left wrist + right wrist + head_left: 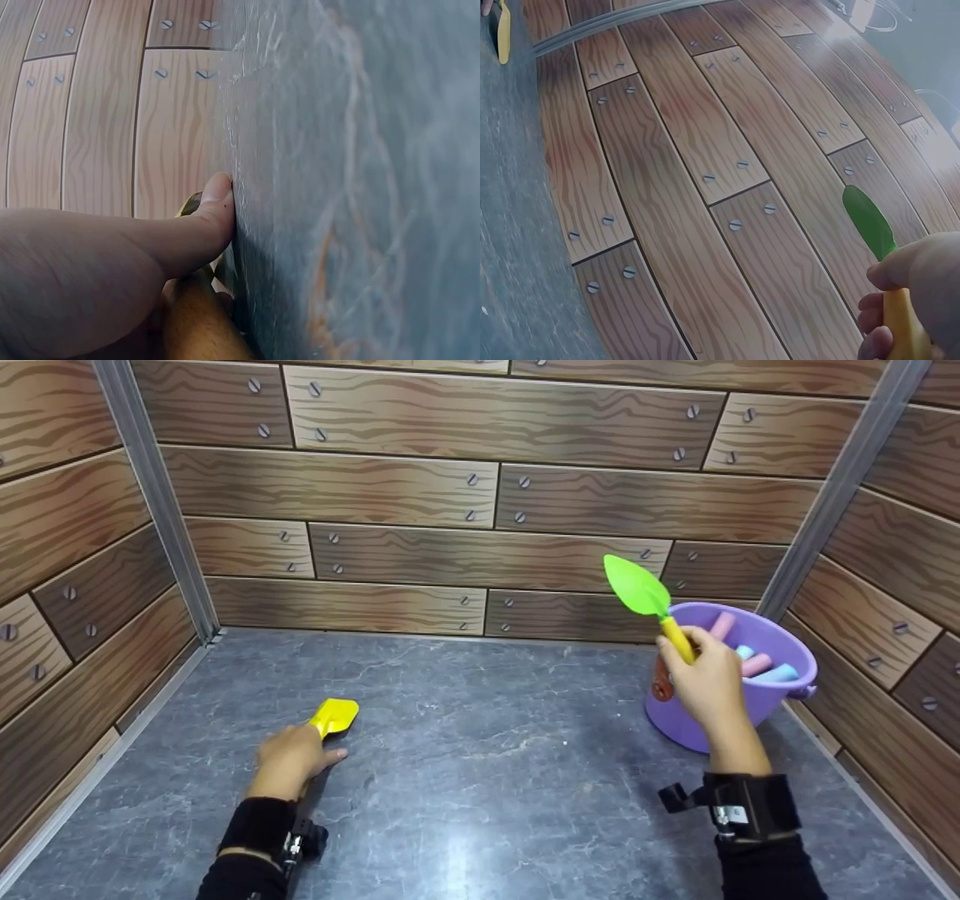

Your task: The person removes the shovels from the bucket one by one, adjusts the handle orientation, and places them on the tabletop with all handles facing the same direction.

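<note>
Left hand (pixel 289 756) low, thumb (pixel 334 755) out; right hand (pixel 709 675) aloft, fingers (pixel 875 343) curled.

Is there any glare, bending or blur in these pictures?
Head view: a white glare streak on the gray marbled tabletop, near the bottom edge; left wrist view: the tabletop looks soft toward the right edge; right wrist view: the wood-print wall bows in a curve, upper right looks washed out, and the green trowel blade appears darker than in the head view.
</note>
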Demonstrator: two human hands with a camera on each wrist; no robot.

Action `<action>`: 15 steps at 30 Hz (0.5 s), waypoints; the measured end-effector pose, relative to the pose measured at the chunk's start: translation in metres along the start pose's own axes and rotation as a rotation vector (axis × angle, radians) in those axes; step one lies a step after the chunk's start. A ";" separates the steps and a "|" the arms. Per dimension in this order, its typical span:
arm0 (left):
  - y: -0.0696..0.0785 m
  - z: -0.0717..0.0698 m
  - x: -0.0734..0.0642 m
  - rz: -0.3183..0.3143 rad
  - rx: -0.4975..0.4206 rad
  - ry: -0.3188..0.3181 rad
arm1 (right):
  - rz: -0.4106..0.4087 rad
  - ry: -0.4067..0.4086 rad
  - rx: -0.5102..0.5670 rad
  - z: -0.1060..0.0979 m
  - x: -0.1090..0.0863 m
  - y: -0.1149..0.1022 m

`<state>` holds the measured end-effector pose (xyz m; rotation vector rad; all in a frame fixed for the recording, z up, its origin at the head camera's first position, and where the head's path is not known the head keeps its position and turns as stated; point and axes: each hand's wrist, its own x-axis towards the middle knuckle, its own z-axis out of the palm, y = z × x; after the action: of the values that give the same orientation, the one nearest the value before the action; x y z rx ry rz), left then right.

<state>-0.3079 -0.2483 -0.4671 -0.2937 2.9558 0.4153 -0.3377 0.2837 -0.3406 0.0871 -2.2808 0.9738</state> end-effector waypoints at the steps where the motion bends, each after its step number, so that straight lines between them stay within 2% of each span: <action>1: 0.003 -0.003 -0.004 -0.003 0.000 0.001 | -0.002 -0.009 0.006 0.001 -0.001 -0.001; 5: 0.008 -0.007 -0.009 -0.007 0.013 0.009 | -0.016 -0.054 0.043 0.008 -0.004 -0.007; 12: 0.002 0.002 0.006 -0.028 0.035 0.024 | -0.087 -0.089 0.012 0.022 -0.009 -0.015; 15: 0.001 0.003 0.008 -0.035 0.034 0.023 | -0.103 -0.113 0.007 0.027 -0.012 -0.017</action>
<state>-0.3159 -0.2482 -0.4709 -0.3477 2.9718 0.3591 -0.3378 0.2514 -0.3507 0.2661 -2.3504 0.9441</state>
